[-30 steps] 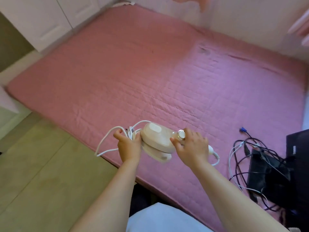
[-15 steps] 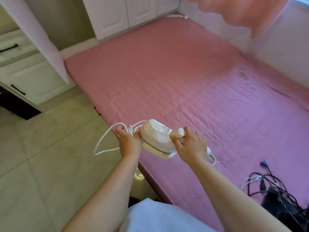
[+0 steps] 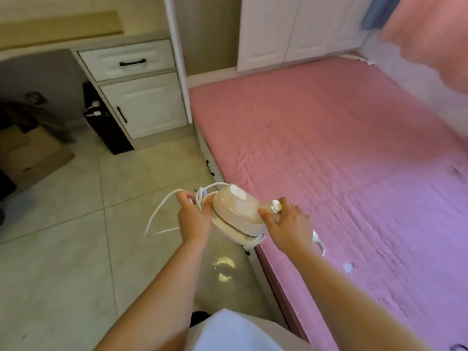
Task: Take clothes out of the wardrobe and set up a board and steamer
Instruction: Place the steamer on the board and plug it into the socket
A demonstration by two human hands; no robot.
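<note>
I hold a small cream steamer [image 3: 236,211] in front of me, above the floor beside the bed edge. My left hand [image 3: 193,216] grips its bundled white cord [image 3: 162,214], which loops down to the left. My right hand [image 3: 287,225] holds the steamer's handle end, thumb near a silver knob [image 3: 275,206]. The white wardrobe doors [image 3: 298,26] stand closed at the far end of the bed. No board is in view.
A pink quilted bed [image 3: 342,160] fills the right side. A white drawer and cabinet unit [image 3: 136,92] stands at upper left, with a black box [image 3: 106,120] and cardboard boxes [image 3: 33,153] under the desk. A pink cloth [image 3: 430,34] hangs at upper right. Pale floor tiles [image 3: 63,249] lie to the left.
My view has swung left: the bed shifted right, the cable pile left the frame, the desk unit and floor came in. Both hands keep the same hold on the steamer.
</note>
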